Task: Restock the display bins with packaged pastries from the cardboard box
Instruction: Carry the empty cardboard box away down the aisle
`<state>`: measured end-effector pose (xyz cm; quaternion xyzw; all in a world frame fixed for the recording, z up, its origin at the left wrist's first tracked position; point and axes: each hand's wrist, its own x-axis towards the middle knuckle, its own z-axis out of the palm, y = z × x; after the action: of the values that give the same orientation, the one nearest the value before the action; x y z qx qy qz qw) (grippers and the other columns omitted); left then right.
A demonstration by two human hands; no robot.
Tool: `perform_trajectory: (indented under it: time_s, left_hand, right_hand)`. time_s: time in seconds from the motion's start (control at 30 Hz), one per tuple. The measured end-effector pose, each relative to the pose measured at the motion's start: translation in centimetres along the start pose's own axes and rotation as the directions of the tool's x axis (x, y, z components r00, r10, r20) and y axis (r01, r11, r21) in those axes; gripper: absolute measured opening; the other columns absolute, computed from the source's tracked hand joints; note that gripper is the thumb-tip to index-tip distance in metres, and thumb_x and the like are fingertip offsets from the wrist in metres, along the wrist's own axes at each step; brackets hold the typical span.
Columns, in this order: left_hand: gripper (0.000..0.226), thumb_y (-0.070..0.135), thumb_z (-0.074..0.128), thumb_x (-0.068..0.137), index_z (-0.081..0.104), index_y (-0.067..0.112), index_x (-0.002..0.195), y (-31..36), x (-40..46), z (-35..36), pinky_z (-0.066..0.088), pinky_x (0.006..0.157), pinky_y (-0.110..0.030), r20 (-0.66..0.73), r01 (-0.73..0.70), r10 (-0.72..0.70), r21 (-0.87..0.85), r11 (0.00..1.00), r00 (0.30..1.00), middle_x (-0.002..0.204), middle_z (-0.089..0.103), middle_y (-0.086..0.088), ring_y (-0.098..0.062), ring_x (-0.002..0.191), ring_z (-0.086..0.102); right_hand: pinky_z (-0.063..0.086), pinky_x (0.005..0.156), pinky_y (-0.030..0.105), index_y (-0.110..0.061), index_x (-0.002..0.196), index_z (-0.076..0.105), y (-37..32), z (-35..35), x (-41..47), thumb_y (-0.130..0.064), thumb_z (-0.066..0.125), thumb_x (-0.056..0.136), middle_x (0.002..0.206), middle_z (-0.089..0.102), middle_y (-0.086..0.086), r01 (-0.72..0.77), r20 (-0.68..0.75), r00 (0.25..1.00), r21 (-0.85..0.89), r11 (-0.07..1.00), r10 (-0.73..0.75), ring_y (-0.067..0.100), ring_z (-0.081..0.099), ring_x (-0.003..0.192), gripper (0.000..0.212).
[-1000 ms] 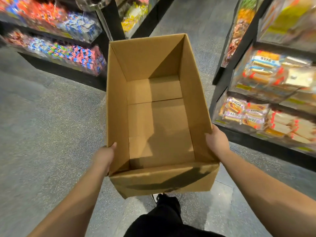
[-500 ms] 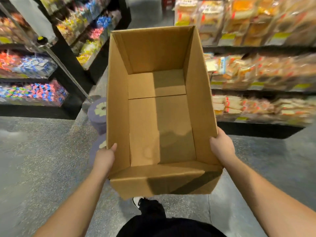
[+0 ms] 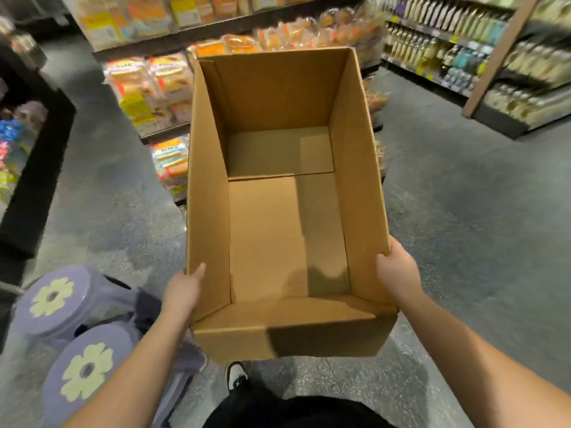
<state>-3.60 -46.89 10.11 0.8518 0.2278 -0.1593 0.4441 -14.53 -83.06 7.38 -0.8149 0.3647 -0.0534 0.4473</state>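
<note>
Two hands carry the cardboard box (image 3: 278, 211) mid-frame above the floor (image 3: 463, 242), open top up, nothing visible inside: left hand (image 3: 182, 291) at 7 o'clock grips the box's left wall w/ thumb along the rim, right hand (image 3: 398, 273) at 4 o'clock grips the right wall, fingers hidden on the outside. Packaged pastries (image 3: 154, 84) fill shelves at 11–12 o'clock behind the box; two purple flower-print stools (image 3: 52, 298) sit at 8 o'clock.
</note>
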Motion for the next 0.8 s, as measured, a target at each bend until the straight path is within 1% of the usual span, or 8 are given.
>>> perform_trajectory:
  time_s: [0.1,0.2,0.33,0.4,0.5,0.63,0.73,0.8]
  left_hand:
    - [0.059,0.049,0.052,0.099,0.054,0.004,0.135,3.8,-1.4,4.5,0.049,0.096,-0.047,0.068,-0.068,0.065,0.040,0.997,0.996,0.127,0.063,-0.017,-0.036,0.112,0.061]
    - [0.054,0.042,0.050,0.102,0.052,0.000,0.136,7.1,-2.5,9.2,0.040,0.083,-0.035,0.137,-0.160,0.146,0.099,0.982,0.980,0.131,0.059,-0.018,-0.035,0.115,0.058]
    - [0.054,0.046,0.048,0.102,0.055,0.004,0.134,10.8,-3.6,14.3,0.040,0.082,-0.035,0.251,-0.275,0.236,0.136,0.952,0.939,0.129,0.061,-0.016,-0.026,0.098,0.057]
    - [0.053,0.045,0.046,0.102,0.054,0.005,0.136,12.5,-3.9,16.7,0.040,0.085,-0.036,0.296,-0.325,0.268,0.163,0.932,0.917,0.131,0.061,-0.015,-0.030,0.108,0.059]
    - [0.052,0.044,0.044,0.103,0.053,0.006,0.138,15.0,-4.1,20.5,0.038,0.084,-0.034,0.369,-0.399,0.310,0.197,0.895,0.876,0.132,0.060,-0.015,-0.032,0.116,0.057]
    - [0.051,0.042,0.045,0.104,0.055,0.003,0.135,18.5,-3.8,25.8,0.038,0.084,-0.035,0.435,-0.468,0.349,0.202,0.860,0.830,0.130,0.061,-0.016,-0.032,0.108,0.058]
    - [0.052,0.045,0.046,0.102,0.056,0.004,0.133,21.4,-2.8,30.6,0.039,0.083,-0.035,0.470,-0.476,0.342,0.204,0.855,0.814,0.125,0.062,-0.014,-0.022,0.092,0.052]
    - [0.053,0.047,0.045,0.102,0.055,0.005,0.135,23.7,-1.9,33.7,0.039,0.082,-0.035,0.486,-0.485,0.334,0.223,0.846,0.807,0.121,0.062,-0.012,-0.019,0.089,0.050]
  right_hand:
    - [0.046,0.087,0.039,-0.027,0.130,0.053,2.8,-4.3,0.1,-0.015,0.040,0.097,0.105,0.061,-0.002,-0.080,-0.093,0.992,0.010,0.997,0.080,0.022,0.055,0.095,0.037]
    - [0.045,0.085,0.040,-0.031,0.135,0.051,5.2,-8.4,0.2,-0.021,0.044,0.098,0.106,0.058,-0.006,-0.162,-0.176,0.970,0.042,0.986,0.166,0.021,0.052,0.095,0.039]
    - [0.046,0.084,0.039,-0.030,0.137,0.052,7.8,-12.8,0.1,-0.025,0.045,0.099,0.119,0.065,0.003,-0.203,-0.280,0.934,0.088,0.975,0.219,0.029,0.058,0.103,0.039]
    - [0.049,0.089,0.042,-0.030,0.138,0.052,8.8,-14.4,0.2,-0.026,0.045,0.099,0.124,0.066,0.005,-0.224,-0.333,0.910,0.112,0.968,0.249,0.032,0.060,0.111,0.039]
    - [0.047,0.084,0.038,-0.027,0.132,0.055,10.3,-16.7,0.9,-0.022,0.046,0.100,0.119,0.067,0.007,-0.262,-0.393,0.871,0.133,0.956,0.294,0.032,0.060,0.105,0.034]
    - [0.041,0.078,0.032,-0.020,0.133,0.056,12.0,-19.6,3.4,-0.019,0.046,0.102,0.119,0.066,0.010,-0.314,-0.441,0.833,0.121,0.942,0.334,0.033,0.060,0.106,0.033]
    - [0.045,0.081,0.036,-0.019,0.136,0.055,13.1,-21.6,6.7,-0.020,0.046,0.102,0.122,0.066,0.010,-0.362,-0.463,0.802,0.125,0.924,0.377,0.033,0.061,0.109,0.035]
    - [0.048,0.085,0.038,-0.018,0.139,0.052,13.5,-22.9,9.2,-0.021,0.047,0.102,0.123,0.066,0.010,-0.384,-0.477,0.783,0.134,0.913,0.399,0.033,0.061,0.110,0.037]
